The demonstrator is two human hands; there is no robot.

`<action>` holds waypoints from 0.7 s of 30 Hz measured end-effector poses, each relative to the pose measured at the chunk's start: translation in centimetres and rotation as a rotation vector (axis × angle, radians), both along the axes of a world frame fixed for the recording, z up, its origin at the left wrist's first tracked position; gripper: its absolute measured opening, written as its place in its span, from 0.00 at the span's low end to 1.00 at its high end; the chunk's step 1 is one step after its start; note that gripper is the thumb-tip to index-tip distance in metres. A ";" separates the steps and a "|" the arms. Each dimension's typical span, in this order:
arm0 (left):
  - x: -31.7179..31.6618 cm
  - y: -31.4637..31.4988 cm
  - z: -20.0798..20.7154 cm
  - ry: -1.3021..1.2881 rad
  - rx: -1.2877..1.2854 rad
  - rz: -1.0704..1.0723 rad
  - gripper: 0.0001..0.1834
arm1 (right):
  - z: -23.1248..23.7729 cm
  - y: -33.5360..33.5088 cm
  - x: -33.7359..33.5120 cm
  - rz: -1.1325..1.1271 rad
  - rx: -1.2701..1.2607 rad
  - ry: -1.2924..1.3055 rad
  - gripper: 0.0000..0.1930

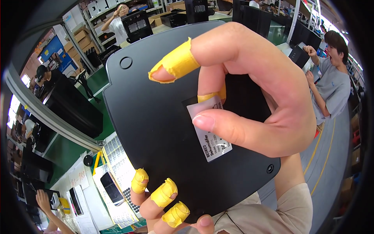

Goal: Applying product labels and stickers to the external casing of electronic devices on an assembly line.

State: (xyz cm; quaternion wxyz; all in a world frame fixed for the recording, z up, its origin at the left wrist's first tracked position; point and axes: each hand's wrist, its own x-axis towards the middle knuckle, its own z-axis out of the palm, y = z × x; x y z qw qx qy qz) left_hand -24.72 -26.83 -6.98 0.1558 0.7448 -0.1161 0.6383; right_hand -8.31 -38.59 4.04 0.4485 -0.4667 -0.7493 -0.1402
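A flat black plastic panel with rounded corners (pixel 156 113) fills the middle of the view, tilted. My left hand (pixel 159 202) grips it at its lower left edge, with yellow tape wrapped round several fingertips. From the right, my right hand (pixel 272 101) reaches over the panel. Its thumb and a taped finger pinch a silvery-white printed label (pixel 216 146) at one end, over the panel's face. The right index finger, wrapped in yellow tape, is bent and stands clear of the label. Whether the label's lower end touches the panel, I cannot tell.
Below left, a workbench holds sheets of labels (pixel 113 150), a phone (pixel 112 188) and papers (pixel 80 179). One person (pixel 331 78) works at the right, others farther back. Tall black appliance housings (pixel 72 103) stand at the left. A metal frame post (pixel 50 121) crosses there.
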 end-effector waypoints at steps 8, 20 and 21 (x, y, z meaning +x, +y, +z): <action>0.5 -0.4 0.5 -0.015 0.015 -0.057 0.29 | 0.2 -0.6 0.2 -0.032 -0.015 -0.024 0.20; -1.8 -3.0 -0.5 0.162 -0.320 -0.033 0.22 | 2.1 -1.1 0.6 -0.201 0.008 -0.542 0.14; -1.5 -2.7 -0.3 0.160 -0.321 -0.029 0.22 | 2.4 -1.3 -0.2 -0.197 0.009 -0.543 0.14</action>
